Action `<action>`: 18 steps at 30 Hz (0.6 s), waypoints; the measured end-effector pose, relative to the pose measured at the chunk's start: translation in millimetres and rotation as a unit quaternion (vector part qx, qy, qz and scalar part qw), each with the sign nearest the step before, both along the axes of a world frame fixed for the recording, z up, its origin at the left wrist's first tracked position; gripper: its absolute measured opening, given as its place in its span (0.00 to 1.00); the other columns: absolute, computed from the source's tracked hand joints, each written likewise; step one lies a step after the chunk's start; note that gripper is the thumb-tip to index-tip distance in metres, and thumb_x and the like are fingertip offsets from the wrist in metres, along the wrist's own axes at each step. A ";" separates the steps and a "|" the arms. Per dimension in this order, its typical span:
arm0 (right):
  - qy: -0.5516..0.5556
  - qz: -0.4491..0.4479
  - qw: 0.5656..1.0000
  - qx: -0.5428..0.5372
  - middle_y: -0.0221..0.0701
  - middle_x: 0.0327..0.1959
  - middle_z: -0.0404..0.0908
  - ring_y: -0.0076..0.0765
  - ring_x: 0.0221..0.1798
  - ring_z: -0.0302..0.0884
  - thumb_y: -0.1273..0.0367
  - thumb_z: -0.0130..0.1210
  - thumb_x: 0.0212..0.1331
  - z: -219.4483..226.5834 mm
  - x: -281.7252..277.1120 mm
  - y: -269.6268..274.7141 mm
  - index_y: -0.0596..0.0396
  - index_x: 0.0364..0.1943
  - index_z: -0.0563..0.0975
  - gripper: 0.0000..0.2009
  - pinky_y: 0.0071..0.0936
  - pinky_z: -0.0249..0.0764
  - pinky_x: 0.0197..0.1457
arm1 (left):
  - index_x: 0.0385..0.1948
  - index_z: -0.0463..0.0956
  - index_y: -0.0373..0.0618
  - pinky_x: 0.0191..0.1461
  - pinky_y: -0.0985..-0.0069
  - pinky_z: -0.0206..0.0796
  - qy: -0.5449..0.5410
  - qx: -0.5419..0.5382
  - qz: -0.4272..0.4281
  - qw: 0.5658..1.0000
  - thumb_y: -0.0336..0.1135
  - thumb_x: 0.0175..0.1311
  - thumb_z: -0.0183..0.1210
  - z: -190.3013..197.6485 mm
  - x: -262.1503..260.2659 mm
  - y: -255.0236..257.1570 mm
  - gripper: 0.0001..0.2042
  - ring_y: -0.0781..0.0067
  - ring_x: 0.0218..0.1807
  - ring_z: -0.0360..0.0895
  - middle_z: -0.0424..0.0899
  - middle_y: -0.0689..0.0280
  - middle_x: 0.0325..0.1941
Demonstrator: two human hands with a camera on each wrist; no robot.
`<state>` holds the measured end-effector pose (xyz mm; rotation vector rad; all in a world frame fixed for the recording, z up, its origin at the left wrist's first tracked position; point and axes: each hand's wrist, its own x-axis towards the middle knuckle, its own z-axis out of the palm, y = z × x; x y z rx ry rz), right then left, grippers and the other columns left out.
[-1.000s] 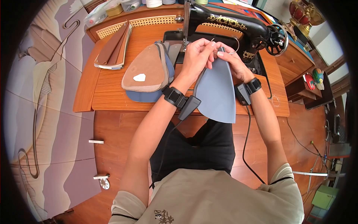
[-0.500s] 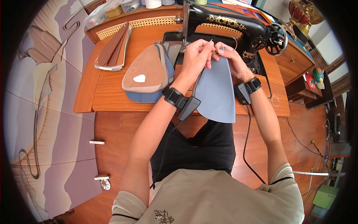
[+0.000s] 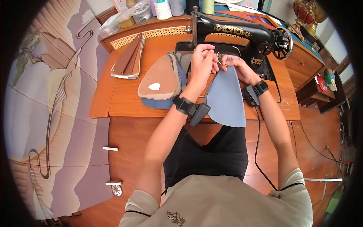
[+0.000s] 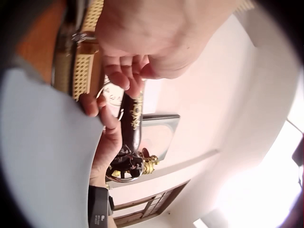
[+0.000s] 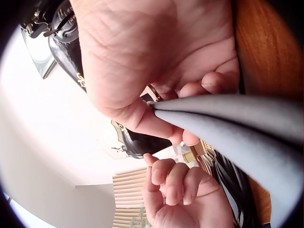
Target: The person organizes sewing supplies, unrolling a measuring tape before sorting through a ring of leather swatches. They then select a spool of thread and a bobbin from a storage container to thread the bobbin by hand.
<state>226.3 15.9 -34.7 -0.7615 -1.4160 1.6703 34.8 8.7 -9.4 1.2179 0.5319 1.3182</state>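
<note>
My right hand pinches the narrow top of a blue-grey leather piece, which hangs down past the table edge. A thin metal ring passes by the same fingers, its free end showing on the left side. Beside that end is my left hand, fingers loosely curled. In the right wrist view the left hand is apart from the leather with nothing visible in its fingers. The right thumb presses on the leather's folded tip in that view. Part of the ring is hidden behind the right fingers.
Left of the hands lies a stack of brown and blue leather pieces with a white patch. A fan of brown swatches lies farther left. A black sewing machine stands behind the hands. Thread spools line the back.
The left hand has drawn away from the ring, leaving its end exposed between the hands. The right hand keeps its pinch on the leather. The head view has shifted slightly.
</note>
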 end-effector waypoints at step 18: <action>-0.014 0.013 1.000 0.015 0.24 0.26 0.72 0.19 0.34 0.67 0.66 0.50 0.59 0.4 -2.1 -1.2 0.51 0.32 0.73 0.05 0.18 0.65 0.41 | 0.55 0.66 0.33 0.61 0.57 0.62 0.688 0.110 0.160 0.700 0.66 0.47 0.61 14.4 -129.7 19.7 0.43 0.42 0.59 0.69 0.71 0.41 0.56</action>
